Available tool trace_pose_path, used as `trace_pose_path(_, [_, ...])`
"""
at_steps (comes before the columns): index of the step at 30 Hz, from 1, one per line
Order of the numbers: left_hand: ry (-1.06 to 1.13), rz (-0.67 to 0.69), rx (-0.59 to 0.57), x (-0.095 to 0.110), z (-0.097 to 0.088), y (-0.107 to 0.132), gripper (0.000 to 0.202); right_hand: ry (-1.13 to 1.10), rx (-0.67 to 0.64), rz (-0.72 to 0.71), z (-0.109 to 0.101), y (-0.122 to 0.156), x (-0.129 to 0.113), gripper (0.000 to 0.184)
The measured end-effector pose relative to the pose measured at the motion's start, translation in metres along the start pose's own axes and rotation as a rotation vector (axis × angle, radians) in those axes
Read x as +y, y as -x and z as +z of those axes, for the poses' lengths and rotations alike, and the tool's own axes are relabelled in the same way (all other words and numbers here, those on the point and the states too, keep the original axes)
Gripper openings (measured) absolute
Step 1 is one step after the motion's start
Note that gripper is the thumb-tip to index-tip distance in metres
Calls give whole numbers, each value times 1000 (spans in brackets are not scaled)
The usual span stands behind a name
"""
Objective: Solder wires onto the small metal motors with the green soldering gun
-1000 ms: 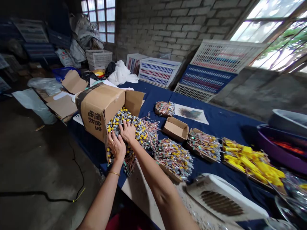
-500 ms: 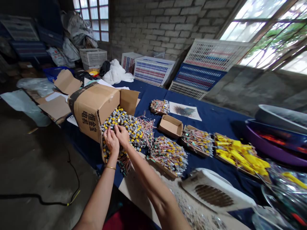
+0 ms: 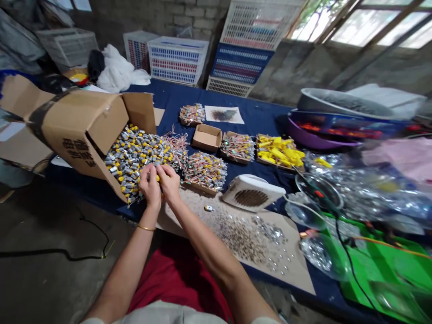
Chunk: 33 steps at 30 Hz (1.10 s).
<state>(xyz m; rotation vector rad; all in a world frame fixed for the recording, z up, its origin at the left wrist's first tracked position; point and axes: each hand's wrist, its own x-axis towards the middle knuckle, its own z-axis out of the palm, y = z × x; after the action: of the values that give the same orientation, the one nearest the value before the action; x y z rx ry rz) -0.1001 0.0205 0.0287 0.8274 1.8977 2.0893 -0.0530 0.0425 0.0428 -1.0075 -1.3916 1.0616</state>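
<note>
Both hands are together at the near edge of a pile of small motors (image 3: 135, 148), grey-silver with yellow ends, spilling out of a tipped cardboard box (image 3: 97, 112). My left hand (image 3: 150, 185) is curled with its fingertips against the other hand. My right hand (image 3: 169, 181) is bent inward the same way. Grey and yellow bits of small motors show between the fingers; how many is hidden. To the right lie bundles of wired motors (image 3: 205, 168) in a shallow carton. A single motor (image 3: 209, 208) rests on the cardboard sheet (image 3: 189, 211).
Behind are a small carton (image 3: 207, 137), a carton of wired parts (image 3: 238, 146) and yellow plastic parts (image 3: 280, 150). A white fan-like device (image 3: 253, 192) stands right of the hands. Small metal bits (image 3: 246, 238) cover the sheet. Farther right are stacked basins (image 3: 324, 130) and a green tray (image 3: 378, 265).
The view has swung right and down. My hands have drawn back from the middle of the motor pile to its near right edge, still together.
</note>
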Motion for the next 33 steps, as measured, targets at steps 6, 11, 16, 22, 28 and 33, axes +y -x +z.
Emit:
trace_pose_path(6, [68,-219,-260,-18,13,110,35,253,210,-13,-92,70,27,31])
trace_pose_path(11, [-179,16,-293,-28,18,119,29,469,103,-70,-115,75,45,28])
trace_pose_path(16, [-371,262,-437,-33,5,104,29,565,-162,-149,-156,75,38,33])
trace_pose_path(22, [-515,488,-537,-28,-22,106,31,642,-258,-124,-228,79,39,36])
trace_pose_path(28, [-715,645,-786,2,-26,140,22,759,-297,-136,-255,74,41,38])
trace_pose_path(33, [-844,710,-897,11,-22,151,23,818,-427,-179,-250,73,32,43])
